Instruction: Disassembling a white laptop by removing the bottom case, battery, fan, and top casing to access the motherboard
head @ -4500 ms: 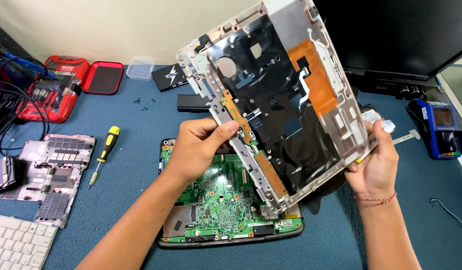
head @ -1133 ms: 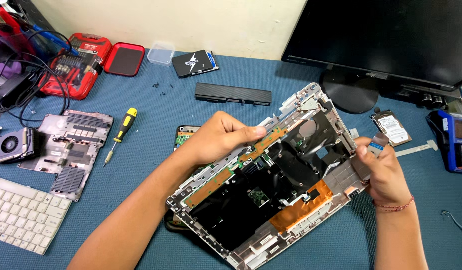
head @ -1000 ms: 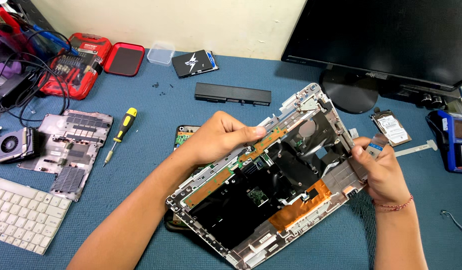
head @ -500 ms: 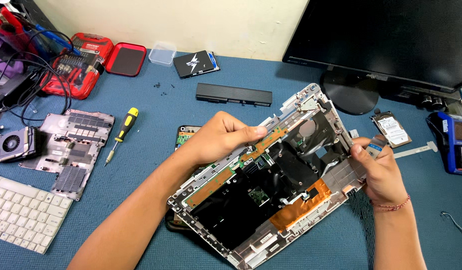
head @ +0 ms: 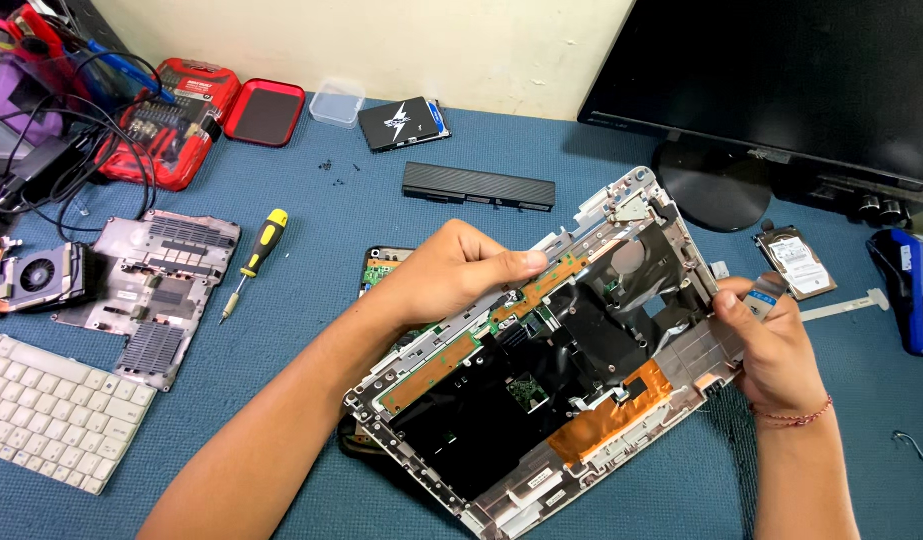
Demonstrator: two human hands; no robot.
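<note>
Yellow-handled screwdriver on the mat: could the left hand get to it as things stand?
Probably yes, but not freely. The screwdriver lies in the open beside the left hand with bare mat between them, yet that hand grips the laptop cover and must first let go.

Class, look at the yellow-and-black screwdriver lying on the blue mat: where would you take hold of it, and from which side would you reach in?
Probably grip the screwdriver by its thick yellow-and-black handle, the end pointing toward the back of the desk, coming down from above. It lies flat on the mat, thin shaft aimed toward the person, with a grey panel close on one side, so pinch across the handle; the shaft looks too slim to hold well.
</note>
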